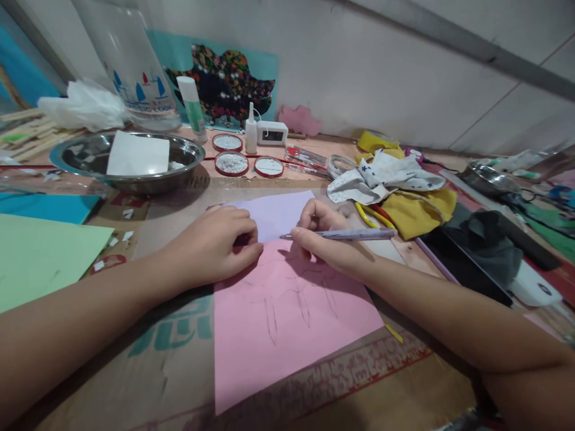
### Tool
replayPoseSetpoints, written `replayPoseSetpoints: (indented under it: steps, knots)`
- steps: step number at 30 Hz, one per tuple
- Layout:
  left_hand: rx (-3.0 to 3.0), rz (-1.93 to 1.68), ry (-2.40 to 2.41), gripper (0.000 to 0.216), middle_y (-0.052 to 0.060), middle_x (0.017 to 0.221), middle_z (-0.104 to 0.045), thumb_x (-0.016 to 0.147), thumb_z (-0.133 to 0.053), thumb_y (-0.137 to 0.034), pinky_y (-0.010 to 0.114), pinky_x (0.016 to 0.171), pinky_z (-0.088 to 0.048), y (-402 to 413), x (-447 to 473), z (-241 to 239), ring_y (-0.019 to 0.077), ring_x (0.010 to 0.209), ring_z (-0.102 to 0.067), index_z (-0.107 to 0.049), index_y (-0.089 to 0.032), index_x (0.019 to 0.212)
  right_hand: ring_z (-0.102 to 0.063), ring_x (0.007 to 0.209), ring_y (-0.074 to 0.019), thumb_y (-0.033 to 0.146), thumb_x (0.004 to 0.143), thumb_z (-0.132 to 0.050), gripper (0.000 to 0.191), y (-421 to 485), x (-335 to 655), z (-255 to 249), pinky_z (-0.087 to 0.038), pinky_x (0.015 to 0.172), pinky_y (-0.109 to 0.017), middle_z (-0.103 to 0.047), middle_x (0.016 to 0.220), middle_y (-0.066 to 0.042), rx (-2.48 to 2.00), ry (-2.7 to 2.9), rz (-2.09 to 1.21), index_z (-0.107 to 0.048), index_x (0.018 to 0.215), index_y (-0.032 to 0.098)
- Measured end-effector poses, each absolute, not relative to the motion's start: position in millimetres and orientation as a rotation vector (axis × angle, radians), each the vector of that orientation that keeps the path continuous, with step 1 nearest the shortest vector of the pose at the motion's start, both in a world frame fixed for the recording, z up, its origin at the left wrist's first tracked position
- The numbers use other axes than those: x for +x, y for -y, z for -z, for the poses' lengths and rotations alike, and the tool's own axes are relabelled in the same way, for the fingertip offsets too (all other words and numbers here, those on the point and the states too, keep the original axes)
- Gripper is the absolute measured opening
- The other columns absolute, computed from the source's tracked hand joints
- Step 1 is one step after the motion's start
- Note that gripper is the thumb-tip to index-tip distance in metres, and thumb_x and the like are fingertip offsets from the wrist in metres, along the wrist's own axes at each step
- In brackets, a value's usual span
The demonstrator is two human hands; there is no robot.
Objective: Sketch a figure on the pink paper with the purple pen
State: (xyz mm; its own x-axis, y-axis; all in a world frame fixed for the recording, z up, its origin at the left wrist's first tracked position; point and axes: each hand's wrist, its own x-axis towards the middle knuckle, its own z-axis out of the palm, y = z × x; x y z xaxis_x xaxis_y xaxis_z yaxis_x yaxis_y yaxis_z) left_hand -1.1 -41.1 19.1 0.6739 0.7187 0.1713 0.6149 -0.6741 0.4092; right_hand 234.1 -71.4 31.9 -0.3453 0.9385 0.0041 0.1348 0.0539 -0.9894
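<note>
A pink sheet of paper (291, 341) with thin drawn lines, some shaped like pointed strips, lies on a cardboard surface. A lilac sheet (265, 218) shows behind its upper edge. My left hand (220, 242) rests at the upper left of the pink sheet, fingers loosely curled, a gap between thumb and index finger. The undersides of its fingers are hidden. In my right hand (323, 236) a slim purplish pen (359, 234) is pinched between thumb and fingers, lying nearly level. Its tip points left, toward my left hand, near the border of the two sheets.
At the back left stands a metal bowl (188, 158) with white paper in it. A glue stick (192, 108), small bottle (251, 131) and red-rimmed dishes (231, 164) line the back. Fabric scraps (417, 209) and a dark phone-like slab (465, 266) lie right; green paper (45, 257) left.
</note>
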Motion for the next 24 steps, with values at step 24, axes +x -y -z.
replayPoseSetpoints:
  steps: [24]
  knots:
    - [2.570, -0.467, -1.000, 0.029, 0.003, 0.070, -0.062, 0.091, -0.052, -0.036, 0.037, 0.071, -0.033, 43.8, -2.3, -20.0, 0.0194, 0.070, -0.055, -0.059, -0.022, 0.067, -0.051, 0.057, -0.0119, 0.055, 0.097, -0.063, 0.035, 50.4, 252.8, -22.2, -0.042, 0.056, -0.024, -0.058, 0.058, 0.005, -1.097, 1.277, -1.079, -0.053, 0.082, 0.024]
